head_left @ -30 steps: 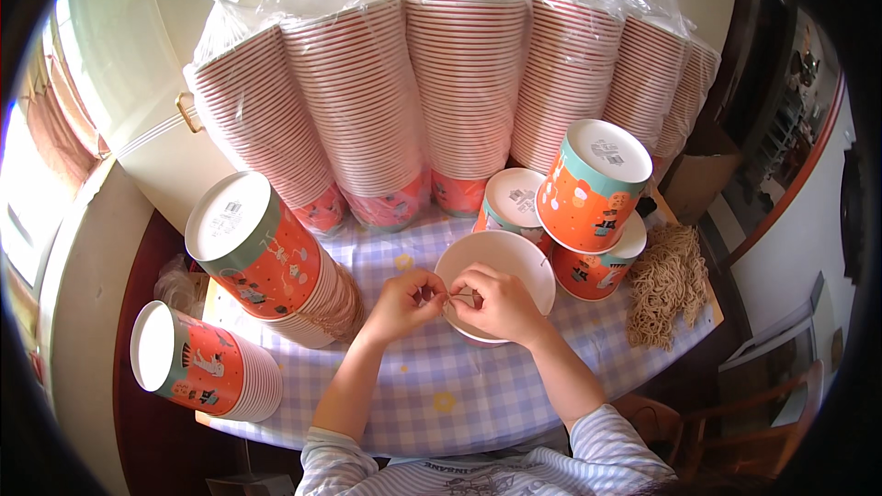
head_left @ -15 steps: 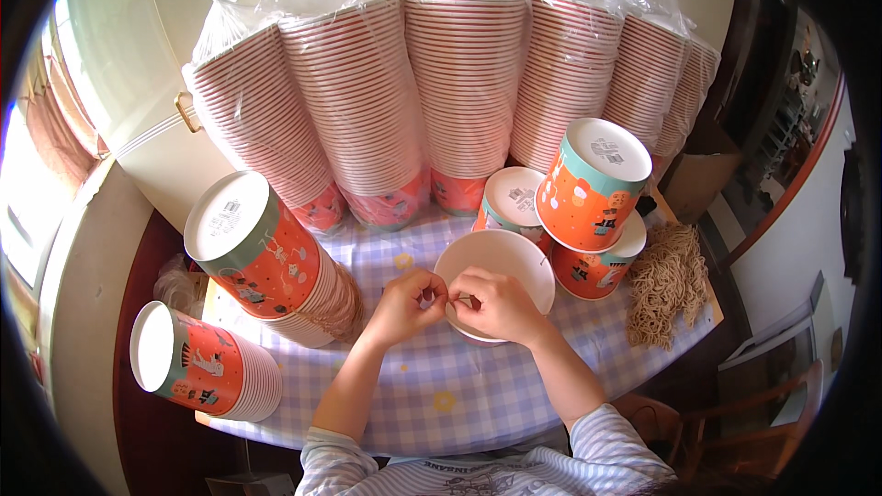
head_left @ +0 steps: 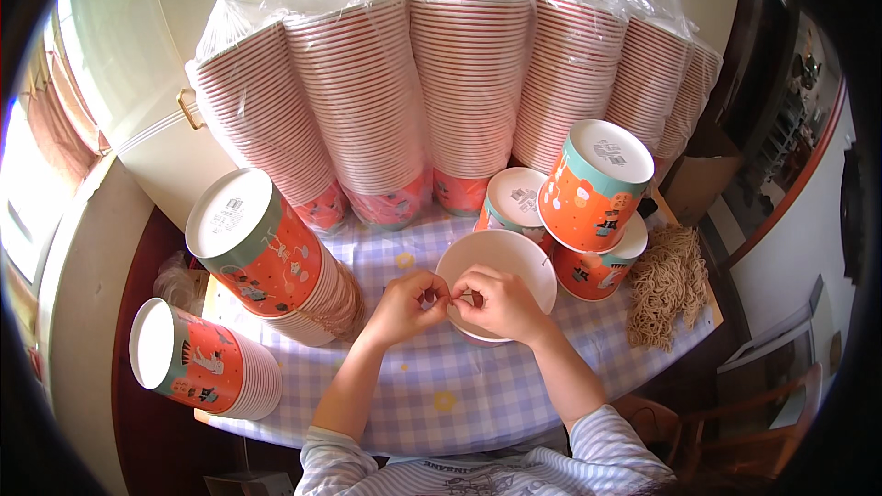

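Observation:
An open paper bucket (head_left: 514, 255), white inside, stands on the table in front of me. At its near left rim my left hand (head_left: 406, 308) and my right hand (head_left: 496, 305) meet, thumbs and fingertips pinched close together. Whatever lies between the fingertips is too small to make out. A short thin dark piece (head_left: 548, 258) pokes out at the bucket's right rim. Farther right, a loose bundle of beige cords (head_left: 667, 285) lies at the table's edge.
Tall plastic-wrapped bucket stacks (head_left: 469, 83) line the back. Upside-down orange buckets stand at left in a tall stack (head_left: 285, 257) and a shorter stack (head_left: 216, 358). More upturned buckets (head_left: 593, 188) are piled right of the open one. A checked cloth (head_left: 404, 404) covers the table.
Hardly anything differs. Both hands keep their pinch at the bucket's rim, with only a slight shift of the fingers, and the whole view has moved a little.

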Tool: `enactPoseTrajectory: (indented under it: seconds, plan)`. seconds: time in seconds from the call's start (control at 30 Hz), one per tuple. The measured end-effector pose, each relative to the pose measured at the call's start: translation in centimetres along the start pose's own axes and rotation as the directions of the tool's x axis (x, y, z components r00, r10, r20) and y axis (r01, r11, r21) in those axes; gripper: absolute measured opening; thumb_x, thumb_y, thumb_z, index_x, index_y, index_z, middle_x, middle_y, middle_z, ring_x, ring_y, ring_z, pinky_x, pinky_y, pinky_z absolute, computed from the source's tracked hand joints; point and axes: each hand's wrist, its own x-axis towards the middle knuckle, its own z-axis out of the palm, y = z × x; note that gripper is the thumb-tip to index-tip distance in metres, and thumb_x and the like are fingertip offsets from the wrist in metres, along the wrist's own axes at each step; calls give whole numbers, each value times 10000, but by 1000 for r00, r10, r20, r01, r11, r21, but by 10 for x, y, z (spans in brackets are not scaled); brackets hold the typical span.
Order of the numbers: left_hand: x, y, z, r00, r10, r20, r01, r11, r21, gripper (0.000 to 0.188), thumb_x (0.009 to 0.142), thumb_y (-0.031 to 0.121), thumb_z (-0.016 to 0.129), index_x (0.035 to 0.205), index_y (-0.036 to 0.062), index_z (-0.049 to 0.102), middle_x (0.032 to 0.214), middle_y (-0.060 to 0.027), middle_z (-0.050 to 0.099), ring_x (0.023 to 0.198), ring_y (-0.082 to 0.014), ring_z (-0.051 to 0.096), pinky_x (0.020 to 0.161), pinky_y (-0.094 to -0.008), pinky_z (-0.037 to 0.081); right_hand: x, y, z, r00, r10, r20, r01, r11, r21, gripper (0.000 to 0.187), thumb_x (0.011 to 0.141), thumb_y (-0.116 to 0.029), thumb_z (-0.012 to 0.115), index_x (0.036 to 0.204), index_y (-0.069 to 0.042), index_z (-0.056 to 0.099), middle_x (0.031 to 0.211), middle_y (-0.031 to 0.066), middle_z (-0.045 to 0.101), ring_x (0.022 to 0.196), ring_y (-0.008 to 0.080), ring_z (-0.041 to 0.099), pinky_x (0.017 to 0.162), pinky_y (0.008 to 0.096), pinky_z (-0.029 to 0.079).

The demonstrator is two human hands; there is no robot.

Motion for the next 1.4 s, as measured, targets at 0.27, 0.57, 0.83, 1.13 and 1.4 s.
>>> enactPoseTrajectory:
  seconds: [0.27, 0.57, 0.83, 1.13, 1.4]
  plan:
    - [1, -3, 2, 1000, 20, -11, -21, 1000, -13, 133, 701, 85, 642, 804, 23, 585, 737, -47, 574, 633, -110, 521, 573, -245, 432, 0, -4, -1, 999, -51, -12, 50, 994, -93, 91, 694, -60, 632, 745, -76, 558, 735, 26, 577, 591, 172, 582, 519, 293, 461]
    - [1, -7, 1, 999, -37, 14, 38, 994, -100, 134, 714, 83, 634, 818, 17, 582, 725, -17, 567, 636, -66, 501, 561, -219, 423, 0, -4, -1, 999, 7, -32, -9, 998, -57, 99, 694, -60, 641, 744, -74, 556, 735, 22, 579, 567, 152, 575, 507, 284, 457]
    - [0, -6, 2, 1000, -3, 8, 4, 996, -87, 138, 709, 75, 629, 823, 14, 581, 723, -24, 568, 640, -68, 507, 565, -222, 429, 0, -2, 2, 999, -37, -30, 34, 995, -91, 104, 694, -68, 641, 740, -74, 548, 732, 22, 577, 566, 151, 579, 509, 282, 463]
    - [1, -4, 2, 999, -50, 5, 51, 994, -96, 125, 716, 74, 634, 809, 11, 578, 693, -17, 559, 631, -62, 505, 558, -220, 428, 0, -3, 0, 999, -31, -20, 29, 994, -108, 115, 694, -71, 641, 745, -74, 537, 724, 20, 573, 562, 148, 579, 503, 285, 461]
    - [0, -3, 2, 1000, -25, 1, 25, 995, -91, 136, 714, 73, 638, 815, 6, 576, 702, -26, 561, 632, -73, 512, 567, -224, 434, 0, -2, 1, 999, -22, -36, 19, 997, -73, 115, 695, -68, 645, 747, -69, 542, 721, 18, 575, 553, 141, 575, 495, 282, 452]
